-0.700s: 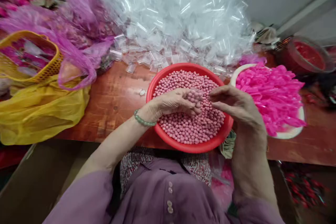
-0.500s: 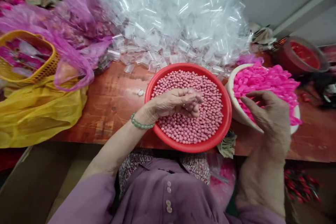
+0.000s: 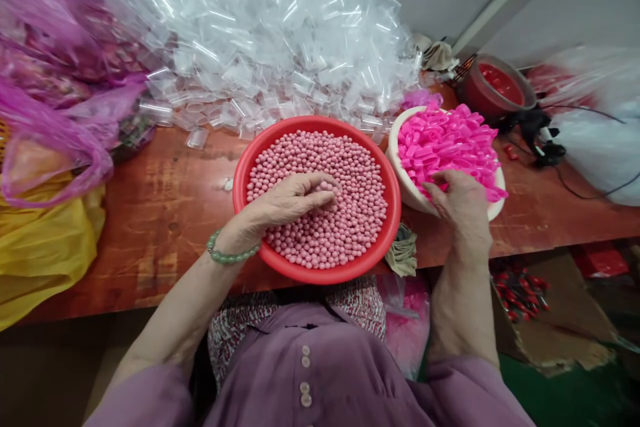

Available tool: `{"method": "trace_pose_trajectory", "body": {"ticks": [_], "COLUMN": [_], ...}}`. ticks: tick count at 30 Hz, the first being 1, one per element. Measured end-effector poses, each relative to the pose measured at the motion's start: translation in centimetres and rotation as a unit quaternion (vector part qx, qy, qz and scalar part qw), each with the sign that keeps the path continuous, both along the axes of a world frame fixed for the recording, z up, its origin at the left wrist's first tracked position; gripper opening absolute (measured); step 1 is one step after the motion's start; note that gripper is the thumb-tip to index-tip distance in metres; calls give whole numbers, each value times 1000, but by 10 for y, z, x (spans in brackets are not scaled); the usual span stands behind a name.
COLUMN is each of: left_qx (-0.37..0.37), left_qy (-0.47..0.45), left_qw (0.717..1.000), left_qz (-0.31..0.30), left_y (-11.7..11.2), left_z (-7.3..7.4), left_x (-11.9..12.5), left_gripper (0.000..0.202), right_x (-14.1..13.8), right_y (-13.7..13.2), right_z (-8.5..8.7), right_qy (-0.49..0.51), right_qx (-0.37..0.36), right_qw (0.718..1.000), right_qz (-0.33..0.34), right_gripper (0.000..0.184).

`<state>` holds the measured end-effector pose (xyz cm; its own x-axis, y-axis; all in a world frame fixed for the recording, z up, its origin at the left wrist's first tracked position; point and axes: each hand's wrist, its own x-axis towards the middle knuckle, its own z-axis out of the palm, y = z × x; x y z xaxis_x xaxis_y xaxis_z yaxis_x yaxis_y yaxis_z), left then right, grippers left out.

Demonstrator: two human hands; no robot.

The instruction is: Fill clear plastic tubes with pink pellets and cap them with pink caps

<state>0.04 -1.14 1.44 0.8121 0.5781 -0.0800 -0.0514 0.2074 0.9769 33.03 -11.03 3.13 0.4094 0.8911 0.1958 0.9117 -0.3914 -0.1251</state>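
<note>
Left hand [image 3: 287, 200] half-curled, palm-down on pink balls [image 3: 350, 213] in one red basin [image 3: 320, 275] on desk [image 3: 165, 213], right hand [image 3: 460, 200] fingers bent into pink caps [image 3: 450, 140] in one white bowl [image 3: 407, 190] just beside, both grips unclear.

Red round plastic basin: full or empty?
Nearly full: small pink balls reach near the rim of the red basin; left hand rests on them.

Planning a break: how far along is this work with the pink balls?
Done: no finished pieces clearly show. In hand: the left hand lies on the pink balls in the red basin; the right hand digs into the pink plastic pieces in the white bowl. Left: basin and bowl both look full; a large clear plastic pile lies behind.
</note>
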Motion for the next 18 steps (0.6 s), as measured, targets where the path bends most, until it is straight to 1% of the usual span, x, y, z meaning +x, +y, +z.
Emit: {"method": "trace_pose_trajectory", "body": {"ticks": [2,5,7,9,13,15,18], "left_qx": [-2,-6,-1,-2,-17,-34,-79], "left_qy": [-13,-28,-26,-26,-36,-38,-39], "left_qw": [1000,1000,1000,999,999,999,996], "left_qz": [0,8,-8,-22,-22,-13,5], "left_y": [-4,-10,-15,-18,-21,-21,-21], "left_z": [2,8,13,15,10,6,1], "left_x": [1,3,5,8,14,15,15], "left_gripper": [31,31,29,27,27,28,31], "right_x": [-6,-15,-19,-21,-20,-21,-25], "right_y": [5,11,15,17,15,14,18], "right_z": [-3,-6,-6,-6,-3,0,4], "right_qy": [-19,-79,-114,-117,-104,-112,-115], "right_qx": [-2,-36,-60,-69,-71,-57,-24], "right_qw": [1000,996,991,990,990,990,992], "right_qz": [-8,-23,-37,-47,-56,-62,-36], "right_gripper": [19,26,28,28,30,30,29]}}
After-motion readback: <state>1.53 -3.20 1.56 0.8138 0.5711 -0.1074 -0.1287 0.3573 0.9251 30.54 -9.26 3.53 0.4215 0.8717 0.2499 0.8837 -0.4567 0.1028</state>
